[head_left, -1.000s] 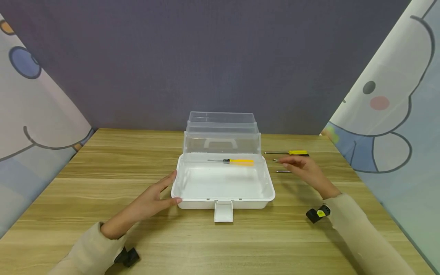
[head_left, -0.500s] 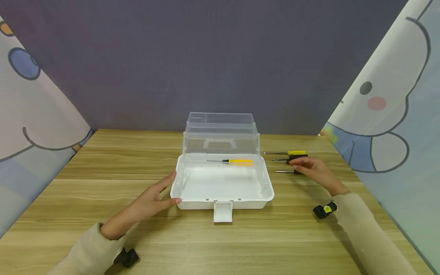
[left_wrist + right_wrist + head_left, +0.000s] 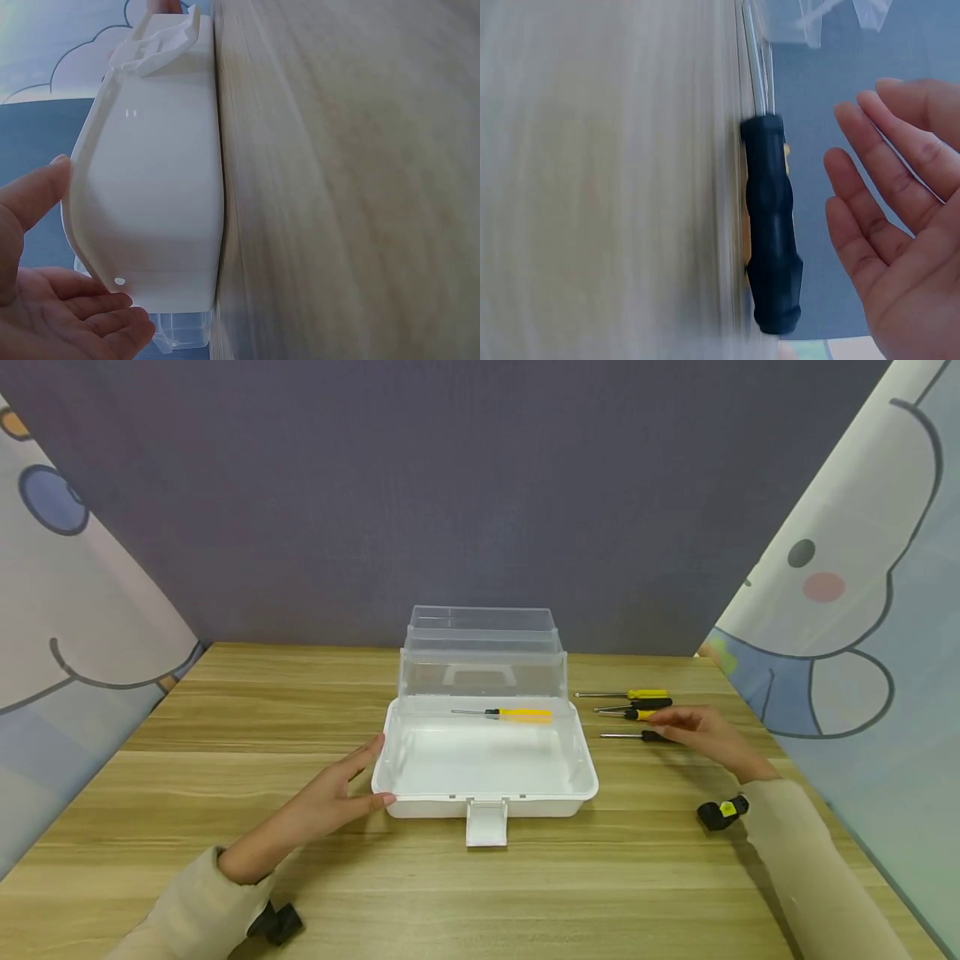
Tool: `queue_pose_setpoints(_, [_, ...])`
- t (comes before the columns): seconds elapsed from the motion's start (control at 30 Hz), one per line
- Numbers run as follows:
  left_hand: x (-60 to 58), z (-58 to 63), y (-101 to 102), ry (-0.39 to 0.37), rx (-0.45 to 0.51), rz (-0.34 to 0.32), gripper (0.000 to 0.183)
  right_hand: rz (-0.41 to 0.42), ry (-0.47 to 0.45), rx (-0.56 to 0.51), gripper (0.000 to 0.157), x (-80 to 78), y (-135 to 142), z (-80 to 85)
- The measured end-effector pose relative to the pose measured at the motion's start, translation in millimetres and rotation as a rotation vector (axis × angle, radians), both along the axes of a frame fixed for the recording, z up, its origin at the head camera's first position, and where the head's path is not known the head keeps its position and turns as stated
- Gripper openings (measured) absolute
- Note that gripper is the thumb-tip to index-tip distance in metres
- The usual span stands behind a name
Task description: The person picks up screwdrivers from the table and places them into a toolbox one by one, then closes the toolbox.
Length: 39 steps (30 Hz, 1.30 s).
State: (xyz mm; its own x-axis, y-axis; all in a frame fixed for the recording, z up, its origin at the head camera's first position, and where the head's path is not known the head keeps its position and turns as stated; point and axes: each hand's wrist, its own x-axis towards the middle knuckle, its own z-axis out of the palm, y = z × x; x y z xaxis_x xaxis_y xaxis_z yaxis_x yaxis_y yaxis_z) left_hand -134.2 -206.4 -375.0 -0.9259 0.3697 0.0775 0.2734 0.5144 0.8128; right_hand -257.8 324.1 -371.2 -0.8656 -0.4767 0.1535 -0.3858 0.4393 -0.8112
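In the head view, a white toolbox (image 3: 486, 752) stands with its clear lid raised at the back. My left hand (image 3: 333, 793) rests at its left end, thumb at the front rim and fingers along the side wall. A yellow screwdriver (image 3: 525, 713) lies inside near the back. Right of the box, my right hand (image 3: 701, 735) hovers over the handle ends of several screwdrivers, holding nothing, its fingers loosely bent. Nearest it are a yellow-and-black screwdriver (image 3: 637, 715), partly hidden by the fingertips, and a black-handled screwdriver (image 3: 771, 225), closest to the right wrist camera.
Behind these lie another black screwdriver (image 3: 649, 703) and a yellow screwdriver (image 3: 647, 693). The box's front latch (image 3: 487, 823) hangs down toward the wooden table (image 3: 480, 902). A grey panel (image 3: 480, 502) closes off the back, with cartoon-printed cloths at both sides.
My right hand has moved rightward along the screwdrivers, from near their shafts to the handle ends, uncovering several handles. The left hand and toolbox stay put.
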Motion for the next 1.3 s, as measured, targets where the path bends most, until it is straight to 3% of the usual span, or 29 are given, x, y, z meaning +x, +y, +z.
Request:
queue_pose_setpoints(0.4, [1.3, -1.1, 0, -0.028, 0.011, -0.002, 0.088, -0.036, -0.052, 0.019, 0.031, -4.8, 13, -3.9])
queue_pose_setpoints(0.8, [2.4, -1.2, 0, -0.036, 0.018, -0.006, 0.087, -0.097, -0.047, 0.149, 0.032, -4.8, 22, -8.1])
queue_pose_setpoints(0.97, [2.4, -1.3, 0, -0.024, 0.009, -0.005, 0.086, -0.088, -0.018, 0.160, 0.031, -4.8, 26, -7.3])
queue_pose_setpoints(1.3, [-0.2, -2.5, 0, -0.008, 0.007, -0.006, 0.086, -0.141, -0.057, 0.203, 0.034, -4.2, 34, -6.6])
